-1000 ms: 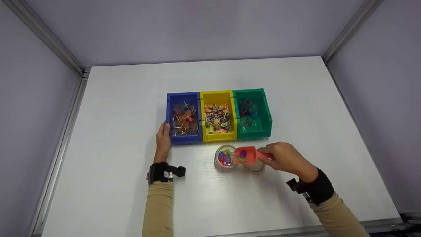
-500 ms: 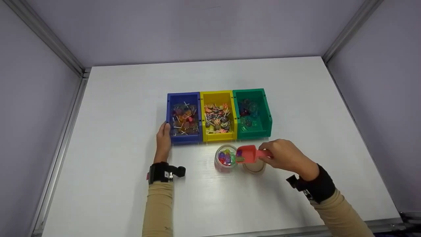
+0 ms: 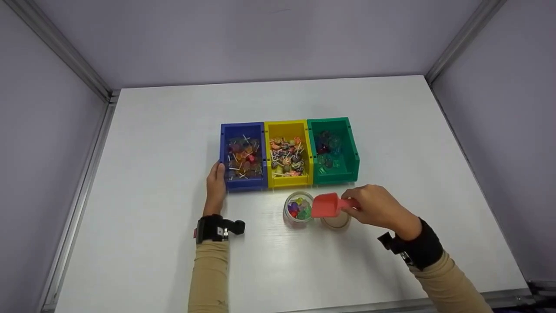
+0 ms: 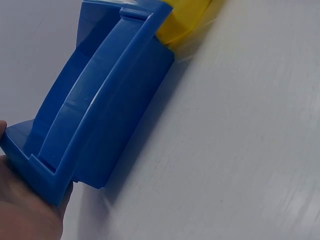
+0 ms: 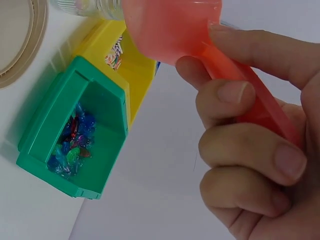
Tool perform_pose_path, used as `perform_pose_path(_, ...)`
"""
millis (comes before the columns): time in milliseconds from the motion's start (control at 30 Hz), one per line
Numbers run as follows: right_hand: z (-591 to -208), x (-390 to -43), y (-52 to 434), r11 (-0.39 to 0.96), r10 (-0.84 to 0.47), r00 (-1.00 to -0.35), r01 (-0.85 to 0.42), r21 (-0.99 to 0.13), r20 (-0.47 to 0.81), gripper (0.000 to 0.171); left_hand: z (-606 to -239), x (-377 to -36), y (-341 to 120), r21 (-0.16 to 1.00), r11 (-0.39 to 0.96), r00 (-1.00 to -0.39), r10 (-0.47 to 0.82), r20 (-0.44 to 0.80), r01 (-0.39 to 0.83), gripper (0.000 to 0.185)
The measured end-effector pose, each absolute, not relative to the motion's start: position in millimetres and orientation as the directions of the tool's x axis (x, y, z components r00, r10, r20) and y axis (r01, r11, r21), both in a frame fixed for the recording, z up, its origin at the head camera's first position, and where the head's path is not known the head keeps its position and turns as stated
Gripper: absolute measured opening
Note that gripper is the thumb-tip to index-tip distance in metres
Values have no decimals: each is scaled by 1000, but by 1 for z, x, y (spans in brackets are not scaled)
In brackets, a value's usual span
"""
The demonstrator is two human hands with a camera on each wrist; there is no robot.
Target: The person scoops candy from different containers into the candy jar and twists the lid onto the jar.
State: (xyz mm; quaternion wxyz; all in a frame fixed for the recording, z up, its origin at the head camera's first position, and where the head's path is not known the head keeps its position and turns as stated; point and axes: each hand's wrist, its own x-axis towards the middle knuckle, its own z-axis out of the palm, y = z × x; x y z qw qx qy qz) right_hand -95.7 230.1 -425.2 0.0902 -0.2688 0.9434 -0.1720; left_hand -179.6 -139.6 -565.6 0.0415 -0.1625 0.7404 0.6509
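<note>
Clock read from the head view, 12 pointing away from the person. We have the right hand [image 3: 375,206] curled tight round the handle of the red scoop [image 3: 325,205], thumb tip by the base of the bowl. Scoop is at the jar's 3 o'clock, front edge over the rim of the jar [image 3: 297,224]; we can't tell if the two touch. Jar is upright, loose candies [image 3: 299,209] inside: purple, red, yellow, green. At the jar's 4 o'clock we see a beige disc [image 3: 336,221] on the white counter [image 3: 269,269], partly hidden by the scoop.

Left hand [image 3: 216,187]: fingers look mostly straight, laid against the outer side of the blue bin [image 3: 245,186] at its 8 o'clock. Blue bin sits between the jar's 10 and 11, lollipops inside. Yellow bin [image 3: 289,180] at 12, striped lollipops. Green bin [image 3: 335,177] at 1, shiny coloured pieces [image 3: 329,145] inside. We have all three bins side by side. Black bands [image 3: 213,227] on both wrists, tan sleeves [image 3: 210,278] below.
</note>
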Motion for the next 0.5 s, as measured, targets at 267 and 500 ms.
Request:
perform_pose_path(267,-421,-95,232,810,-516,-856,-472,-349,-38,18,-566,-179,-139,946,101,-940,-191,-284,-307,55)
perform_pose_path(500,-418,-103,235,819,-504,-864,-474,-322,-10,17,-565,-178,-140,950,73,-943,-169,-288,-303,56)
